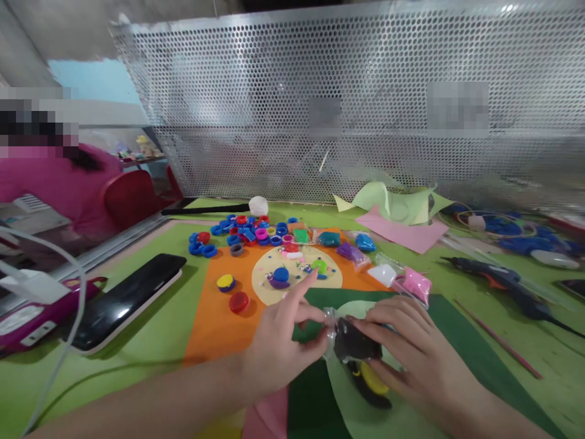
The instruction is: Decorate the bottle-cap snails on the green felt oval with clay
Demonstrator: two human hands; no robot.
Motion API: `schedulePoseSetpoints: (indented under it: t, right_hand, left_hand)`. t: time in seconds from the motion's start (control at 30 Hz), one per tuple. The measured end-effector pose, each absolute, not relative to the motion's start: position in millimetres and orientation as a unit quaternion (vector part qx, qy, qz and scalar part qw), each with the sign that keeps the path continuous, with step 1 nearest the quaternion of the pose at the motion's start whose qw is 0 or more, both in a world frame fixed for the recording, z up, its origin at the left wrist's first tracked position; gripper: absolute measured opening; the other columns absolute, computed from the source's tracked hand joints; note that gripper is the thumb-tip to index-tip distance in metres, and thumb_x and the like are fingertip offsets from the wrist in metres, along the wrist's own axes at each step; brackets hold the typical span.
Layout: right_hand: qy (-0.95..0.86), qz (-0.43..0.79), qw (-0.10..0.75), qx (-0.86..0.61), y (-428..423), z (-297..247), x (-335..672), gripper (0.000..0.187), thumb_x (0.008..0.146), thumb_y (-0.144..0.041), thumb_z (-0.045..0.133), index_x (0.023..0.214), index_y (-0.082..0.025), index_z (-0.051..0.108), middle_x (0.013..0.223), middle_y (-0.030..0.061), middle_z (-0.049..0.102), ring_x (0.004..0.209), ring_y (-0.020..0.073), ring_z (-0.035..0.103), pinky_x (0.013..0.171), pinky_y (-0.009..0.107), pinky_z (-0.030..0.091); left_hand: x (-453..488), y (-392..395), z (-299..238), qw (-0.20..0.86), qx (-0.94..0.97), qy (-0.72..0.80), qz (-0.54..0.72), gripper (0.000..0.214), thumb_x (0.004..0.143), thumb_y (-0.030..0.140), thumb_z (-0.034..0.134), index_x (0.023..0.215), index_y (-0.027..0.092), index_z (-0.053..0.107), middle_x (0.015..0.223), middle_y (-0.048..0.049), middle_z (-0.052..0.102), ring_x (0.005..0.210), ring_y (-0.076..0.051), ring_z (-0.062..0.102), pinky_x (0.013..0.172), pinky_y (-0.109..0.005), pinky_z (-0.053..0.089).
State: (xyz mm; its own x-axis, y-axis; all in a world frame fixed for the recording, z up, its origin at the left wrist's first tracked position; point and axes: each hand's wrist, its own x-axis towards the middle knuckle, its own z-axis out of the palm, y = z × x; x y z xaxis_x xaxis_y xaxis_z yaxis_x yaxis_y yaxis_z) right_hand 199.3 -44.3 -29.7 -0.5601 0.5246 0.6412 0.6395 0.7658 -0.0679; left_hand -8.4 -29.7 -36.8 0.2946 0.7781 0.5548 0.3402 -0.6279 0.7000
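A small see-through plastic packet (356, 341) with a dark, clay-like lump inside is held between both hands, over a light green paper shape on dark green paper (315, 390). My left hand (281, 335) pinches the packet's crinkled plastic end between thumb and fingers, its index finger pointing up. My right hand (411, 341) grips the other side of the packet, fingers over the dark lump. Below the packet lies a yellow and black curved piece (375, 381), partly covered by the right hand. Beyond the hands, a round cream paper (260, 277) carries small coloured clay shapes.
Bottle caps (236, 231) pile up at the back, with coloured clay packets (351, 255) beside them. A black phone-like device (128, 299) and a purple power strip (46, 311) are at left. On the right lie a glue gun (503, 280) and a thin stick (498, 338). A perforated metal panel (365, 67) stands behind.
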Motion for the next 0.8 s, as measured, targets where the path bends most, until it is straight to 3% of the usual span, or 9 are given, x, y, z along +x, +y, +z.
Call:
schedulePoseSetpoints:
  t: [0.23,0.57,0.8]
  right_hand:
    - [-0.878,-0.094,0.334,-0.330,-44,-25,201,0.021,0.081,-0.015,0.050,0.101,-0.016,0.056,0.089,0.0065,0.060,0.084,0.0199,0.055,0.079,0.039,0.043]
    - [-0.886,-0.079,0.315,-0.331,-39,-26,207,0.027,0.079,-0.014,0.052,0.107,-0.016,0.052,0.092,0.0066,0.057,0.084,0.0198,0.054,0.078,0.039,0.043]
    - [-0.889,-0.082,0.303,-0.332,-38,-28,207,0.027,0.081,-0.015,0.050,0.108,-0.016,0.051,0.092,0.0065,0.056,0.085,0.0202,0.053,0.080,0.040,0.041]
  left_hand:
    - [-9,-32,-33,0.281,0.731,0.351,0.514,0.074,0.075,0.009,0.060,0.136,0.031,0.023,0.075,0.0031,0.069,0.075,-0.017,0.057,0.050,-0.021,0.043]
    - [-13,-28,-34,0.347,0.705,0.340,0.517,0.062,0.081,0.012,0.059,0.132,0.029,0.028,0.081,0.0007,0.070,0.086,-0.017,0.054,0.058,-0.021,0.045]
    - [-15,-26,-39,0.328,0.734,0.340,0.488,0.062,0.082,0.013,0.058,0.132,0.033,0.028,0.085,0.0024,0.070,0.088,-0.017,0.055,0.062,-0.023,0.045]
